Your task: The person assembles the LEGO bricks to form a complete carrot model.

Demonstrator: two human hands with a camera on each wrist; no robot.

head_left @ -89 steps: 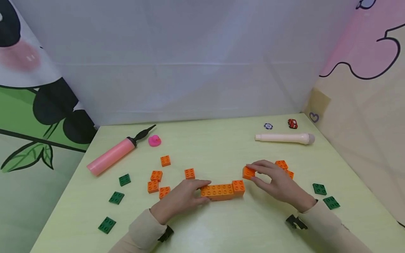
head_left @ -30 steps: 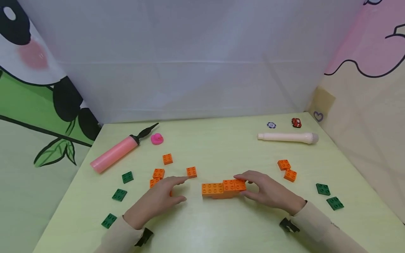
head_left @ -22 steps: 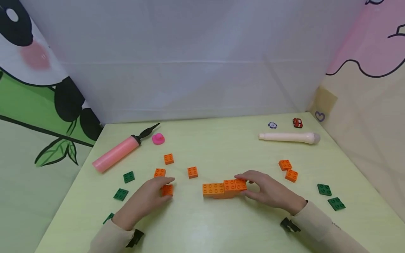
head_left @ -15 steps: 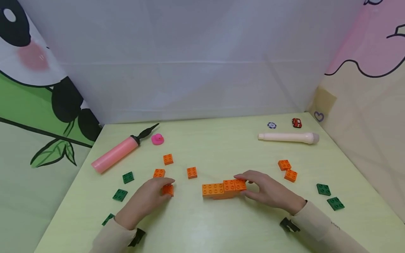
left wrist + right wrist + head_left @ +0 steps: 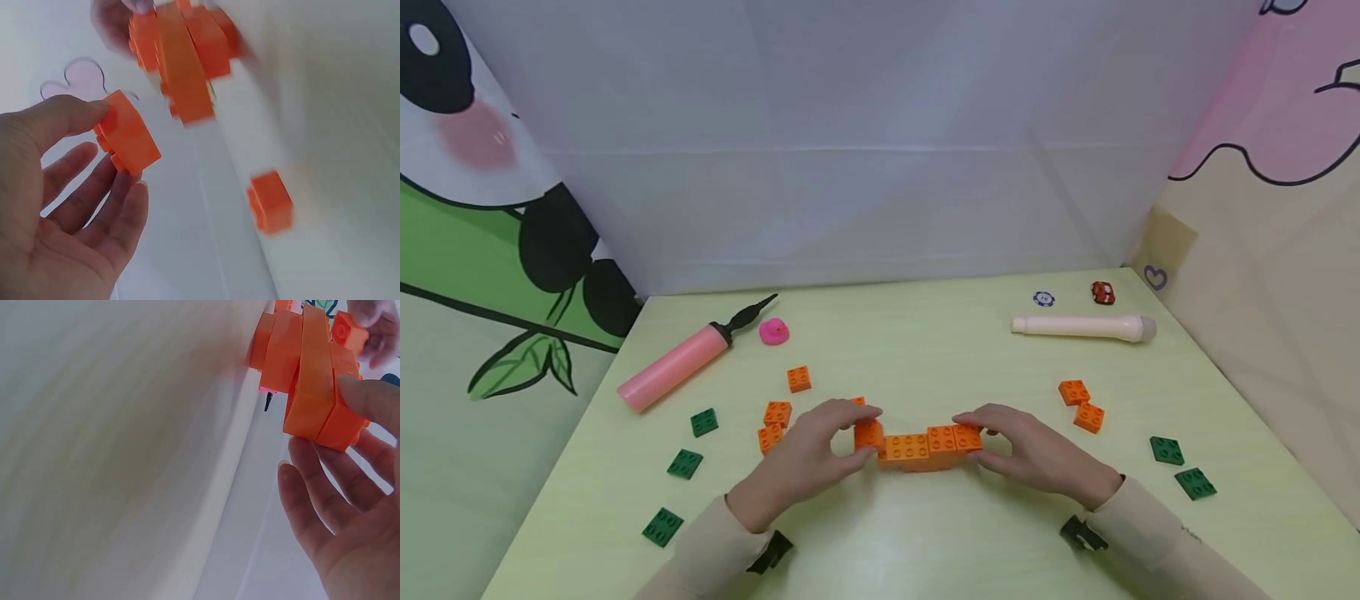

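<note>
I had the orange block row (image 5: 923, 448) sitting on the table (image 5: 925, 533), and I take everything else from it. My right hand (image 5: 1037, 454) held the row's right end, thumb and fingers curled around the raised blocks there; the right wrist view showed the fingertips (image 5: 369, 400) pressed on that end. My left hand (image 5: 808, 454) pinched a single orange block (image 5: 868, 433) between thumb and fingers, right at the row's left end. From the head view I could not tell whether that block touched the row; in the left wrist view it (image 5: 128, 132) appeared just apart from it.

Left of the row lay loose orange blocks (image 5: 773, 425), and one more (image 5: 798, 378) farther back. Green plates (image 5: 685, 462) lay well to the left of the row, others (image 5: 1180, 467) well to its right. Two orange blocks (image 5: 1081, 404) sat to the right, behind my right hand. Far back left of the row were a pink pump (image 5: 673, 364) and a pink duck (image 5: 772, 332); far back right, a cream microphone (image 5: 1082, 327), a small red car (image 5: 1102, 292) and a chip (image 5: 1042, 298).
</note>
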